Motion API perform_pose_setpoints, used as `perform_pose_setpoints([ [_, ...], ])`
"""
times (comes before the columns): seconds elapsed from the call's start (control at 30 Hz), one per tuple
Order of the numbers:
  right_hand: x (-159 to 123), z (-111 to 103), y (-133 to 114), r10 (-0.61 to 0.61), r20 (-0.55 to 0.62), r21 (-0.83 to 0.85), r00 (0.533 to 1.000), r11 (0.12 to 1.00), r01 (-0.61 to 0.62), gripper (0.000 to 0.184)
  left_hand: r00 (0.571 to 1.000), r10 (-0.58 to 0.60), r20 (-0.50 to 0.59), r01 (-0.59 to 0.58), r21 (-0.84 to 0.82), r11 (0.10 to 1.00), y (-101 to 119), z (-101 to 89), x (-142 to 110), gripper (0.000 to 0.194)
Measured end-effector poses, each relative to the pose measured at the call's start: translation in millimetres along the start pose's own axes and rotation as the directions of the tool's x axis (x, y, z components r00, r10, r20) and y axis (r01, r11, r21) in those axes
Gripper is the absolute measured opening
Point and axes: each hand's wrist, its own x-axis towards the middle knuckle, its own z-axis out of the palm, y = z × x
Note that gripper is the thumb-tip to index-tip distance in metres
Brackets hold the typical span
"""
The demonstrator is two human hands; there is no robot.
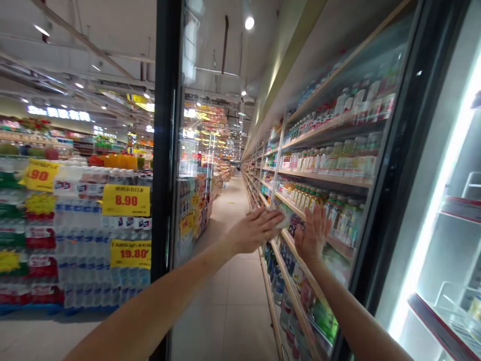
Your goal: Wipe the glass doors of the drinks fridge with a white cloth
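Note:
A glass fridge door [233, 125] with a black frame stands swung open in front of me. My left hand [253, 231] reaches out to the glass, its fingers stretched and held together over a small white cloth [282, 221] that it presses on the pane. Just to its right, my right hand [312, 234] lies flat on the same glass with the fingers spread, holding nothing. Through the pane I see an aisle and long shelves of bottled drinks [319, 165].
The lit fridge interior [451, 200] with wire shelves [447, 316] is at the far right. Stacked packs of bottled water [86, 240] with yellow price signs [126, 200] stand on the left. A tiled floor [233, 301] runs down the aisle ahead.

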Motion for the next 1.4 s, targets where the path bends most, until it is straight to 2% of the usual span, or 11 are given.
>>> perform_pose_setpoints([
  [0.07, 0.0, 0.4, -0.2, -0.004, -0.011, -0.001, 1.000, 1.000, 0.004, 0.057, 0.974, -0.226, -0.026, 0.227, 0.018, 0.974, -20.3, -8.1, 4.4, 0.042],
  [0.2, 0.6, 0.5, -0.4, -0.004, -0.013, 0.014, 1.000, 1.000, 0.004, 0.058, 0.709, -0.676, -0.200, 0.691, 0.004, 0.723, -45.8, -17.9, 8.7, 0.044],
  [0.33, 0.1, 0.5, -0.1, 0.007, -0.006, 0.011, 1.000, 1.000, -0.007, 0.059, 0.976, -0.209, -0.068, 0.213, 0.066, 0.975, -14.5, -7.0, -9.1, 0.043],
  [0.4, 0.2, 0.2, -0.5, 0.011, -0.006, 0.016, 1.000, 1.000, -0.010, 0.058, 0.996, -0.086, -0.018, 0.087, 0.072, 0.994, -12.4, -7.4, -16.2, 0.043],
  [0.57, 1.2, -0.9, -1.9, 0.004, -0.007, 0.013, 1.000, 1.000, -0.004, 0.058, 0.758, -0.619, -0.206, 0.645, 0.097, 0.758, -46.7, -20.7, -13.9, 0.044],
  [0.7, 0.8, -0.4, -2.1, 0.008, -0.008, 0.013, 1.000, 1.000, -0.008, 0.057, 0.964, -0.250, -0.093, 0.259, 0.104, 0.960, -22.4, -9.4, -19.5, 0.045],
  [0.83, 0.7, -0.4, -3.3, 0.015, -0.010, 0.020, 1.000, 1.000, -0.015, 0.056, 0.978, -0.192, -0.082, 0.200, 0.092, 0.976, -31.5, -11.8, -20.8, 0.041],
  [1.0, 1.0, -0.4, -3.9, 0.022, -0.008, 0.018, 1.000, 1.000, -0.022, 0.056, 0.669, -0.676, -0.310, 0.720, 0.044, 0.692, -82.6, -27.7, 7.4, 0.044],
  [1.13, 0.0, 0.2, -2.3, 0.015, -0.015, 0.015, 1.000, 1.000, -0.015, 0.056, 0.975, -0.207, -0.076, 0.212, 0.063, 0.975, -42.2, -7.6, 24.6, 0.047],
  [1.27, -0.6, 0.1, -1.1, 0.017, 0.000, 0.013, 1.000, 1.000, -0.017, 0.056, 0.997, -0.063, -0.033, 0.064, 0.028, 0.998, -37.6, -4.1, 28.6, 0.043],
  [1.4, 0.1, -0.3, -1.1, 0.006, -0.005, 0.015, 1.000, 1.000, -0.006, 0.057, 0.733, -0.631, -0.254, 0.654, 0.007, 0.756, -68.7, -16.9, 29.6, 0.044],
])
